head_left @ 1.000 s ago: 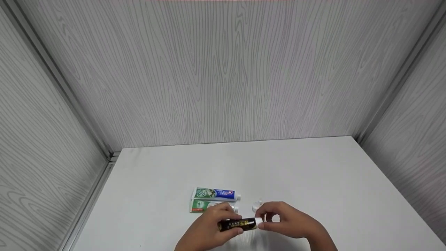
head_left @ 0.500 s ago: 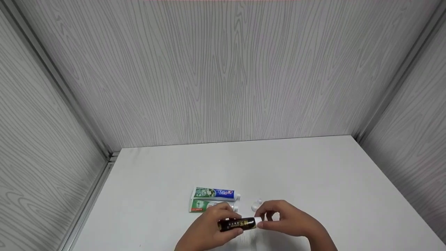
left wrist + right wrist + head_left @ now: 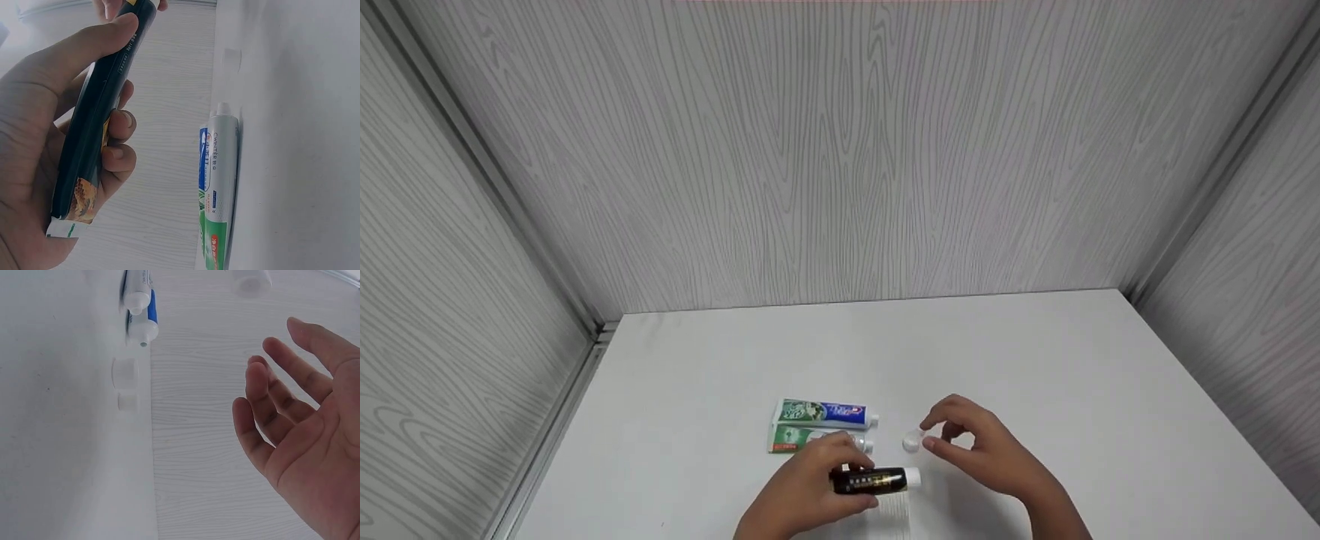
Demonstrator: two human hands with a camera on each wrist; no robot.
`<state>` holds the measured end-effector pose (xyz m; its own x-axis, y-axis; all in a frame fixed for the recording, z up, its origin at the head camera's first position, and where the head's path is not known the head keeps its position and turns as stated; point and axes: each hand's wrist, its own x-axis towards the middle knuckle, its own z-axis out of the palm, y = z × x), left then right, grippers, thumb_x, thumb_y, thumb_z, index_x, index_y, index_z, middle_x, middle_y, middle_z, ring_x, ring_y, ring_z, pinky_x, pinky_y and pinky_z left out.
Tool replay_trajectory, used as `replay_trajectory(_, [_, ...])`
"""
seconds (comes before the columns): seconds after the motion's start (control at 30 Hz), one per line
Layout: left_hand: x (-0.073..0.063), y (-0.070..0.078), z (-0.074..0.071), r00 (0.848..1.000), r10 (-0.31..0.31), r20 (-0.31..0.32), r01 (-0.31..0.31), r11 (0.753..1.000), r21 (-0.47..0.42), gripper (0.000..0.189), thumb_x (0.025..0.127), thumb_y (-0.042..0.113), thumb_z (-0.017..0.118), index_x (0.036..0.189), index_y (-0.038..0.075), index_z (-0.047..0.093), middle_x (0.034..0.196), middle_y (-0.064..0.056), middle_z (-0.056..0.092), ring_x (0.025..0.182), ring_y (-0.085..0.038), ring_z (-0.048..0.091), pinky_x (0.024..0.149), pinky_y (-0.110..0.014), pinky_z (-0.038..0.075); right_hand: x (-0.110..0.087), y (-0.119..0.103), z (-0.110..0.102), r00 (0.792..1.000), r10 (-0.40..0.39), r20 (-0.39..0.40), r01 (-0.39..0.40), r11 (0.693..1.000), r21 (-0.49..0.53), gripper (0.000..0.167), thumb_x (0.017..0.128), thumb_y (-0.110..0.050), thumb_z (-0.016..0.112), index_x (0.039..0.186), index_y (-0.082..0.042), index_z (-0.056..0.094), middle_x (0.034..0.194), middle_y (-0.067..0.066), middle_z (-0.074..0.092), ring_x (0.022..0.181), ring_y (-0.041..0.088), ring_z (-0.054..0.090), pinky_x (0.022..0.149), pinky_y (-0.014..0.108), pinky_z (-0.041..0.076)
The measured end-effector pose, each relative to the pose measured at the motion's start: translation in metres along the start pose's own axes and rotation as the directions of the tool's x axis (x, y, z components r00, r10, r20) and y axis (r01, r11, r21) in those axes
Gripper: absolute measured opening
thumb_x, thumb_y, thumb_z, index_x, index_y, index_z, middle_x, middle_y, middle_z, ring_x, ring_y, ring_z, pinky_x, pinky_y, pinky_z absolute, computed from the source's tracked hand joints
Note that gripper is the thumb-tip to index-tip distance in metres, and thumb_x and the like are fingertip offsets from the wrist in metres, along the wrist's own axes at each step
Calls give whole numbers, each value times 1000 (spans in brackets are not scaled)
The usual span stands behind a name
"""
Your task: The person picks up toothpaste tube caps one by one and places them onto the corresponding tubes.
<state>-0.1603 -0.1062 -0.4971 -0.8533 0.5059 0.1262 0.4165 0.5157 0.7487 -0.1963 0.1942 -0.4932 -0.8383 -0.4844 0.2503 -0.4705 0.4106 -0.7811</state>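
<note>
My left hand (image 3: pixel 810 484) grips a black toothpaste tube (image 3: pixel 104 112) with gold print, its fingers and thumb wrapped round the body. The tube lies roughly level, its white cap (image 3: pixel 913 477) on the end pointing right. Apart from the tube, my right hand (image 3: pixel 986 450) has loosely bent fingers with nothing between them, as the right wrist view (image 3: pixel 304 399) shows. Beyond its fingertips, a wide white cap (image 3: pixel 125 373) and a smaller white cap (image 3: pixel 127 402) lie on the table.
Two toothpaste tubes lie side by side beyond my left hand: a green and blue one (image 3: pixel 823 413) at the back, a green and white one (image 3: pixel 791 439) in front, partly hidden by the hand. Their uncapped nozzles point right. Wood-grain panels (image 3: pixel 840 150) enclose the white table (image 3: pixel 697 360).
My right hand has let go of the black tube's white cap and moved up and slightly right, its fingers opening. The left hand still holds the tube in nearly the same place.
</note>
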Motion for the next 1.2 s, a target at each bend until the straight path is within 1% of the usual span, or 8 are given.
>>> replay_trajectory(0.17, [1, -3, 2, 1000, -21, -3, 21, 999, 48, 29, 81, 40, 93, 104, 26, 81, 100, 17, 67, 90, 0, 59, 87, -26, 55, 1, 1, 0, 997, 51, -51, -53, 998, -25, 14, 99, -34, 77, 111, -36, 72, 117, -9, 66, 87, 12, 64, 88, 32, 57])
replay_trajectory(0.4, [0, -10, 7, 1000, -5, -9, 6, 995, 102, 27, 79, 32, 95, 100, 25, 79, 96, 17, 65, 86, 0, 55, 85, -27, 53, 0, 0, -1, 996, 81, -43, -83, 995, -56, 15, 100, -36, 76, 113, -38, 71, 119, -11, 65, 88, 11, 64, 87, 33, 56])
replay_trajectory(0.57, [-2, -15, 9, 1000, -3, 1, 3, 992, 124, 28, 77, 26, 94, 99, 24, 77, 99, 14, 66, 90, -1, 57, 88, -28, 54, 0, 0, -1, 997, 76, -34, -78, 995, -62, 14, 100, -36, 76, 113, -39, 71, 118, -10, 66, 87, 10, 63, 87, 36, 56])
replay_trajectory(0.7, [-5, -18, 11, 1000, -20, 2, 19, 989, 144, 29, 76, 21, 93, 99, 22, 76, 101, 12, 67, 92, -1, 57, 90, -29, 54, 1, 1, 0, 997, 76, -30, -78, 995, -70, 14, 100, -36, 76, 113, -38, 71, 118, -8, 66, 87, 10, 63, 88, 36, 56])
replay_trajectory(0.9, [-4, -21, 12, 996, -77, 41, 71, 987, 141, 28, 77, 23, 94, 98, 23, 76, 98, 13, 65, 88, -1, 56, 87, -30, 54, 2, 5, 3, 996, 83, -36, -86, 993, -81, 16, 100, -32, 77, 113, -38, 71, 117, -8, 65, 87, 9, 65, 90, 33, 55])
replay_trajectory(1.03, [-4, -23, 12, 992, -107, 61, 98, 986, 137, 27, 78, 22, 93, 98, 23, 76, 99, 13, 65, 89, -1, 57, 86, -31, 54, 4, 9, 7, 995, 92, -32, -93, 994, -61, 18, 99, -31, 78, 115, -36, 71, 119, -4, 66, 87, 10, 65, 89, 38, 57])
replay_trajectory(1.13, [-4, -25, 13, 993, -105, 60, 95, 984, 148, 27, 78, 20, 93, 98, 22, 75, 98, 12, 64, 88, -1, 55, 84, -31, 53, 5, 13, 11, 995, 101, -24, -102, 994, -45, 20, 98, -31, 79, 116, -35, 71, 121, 0, 67, 87, 9, 65, 87, 38, 57])
replay_trajectory(1.2, [-4, -25, 13, 994, -97, 54, 87, 983, 164, 27, 77, 20, 92, 97, 21, 75, 95, 11, 64, 85, -1, 53, 81, -30, 51, 5, 15, 13, 994, 108, -32, -109, 993, -34, 20, 98, -30, 79, 116, -33, 71, 121, 2, 68, 86, 9, 66, 84, 34, 56])
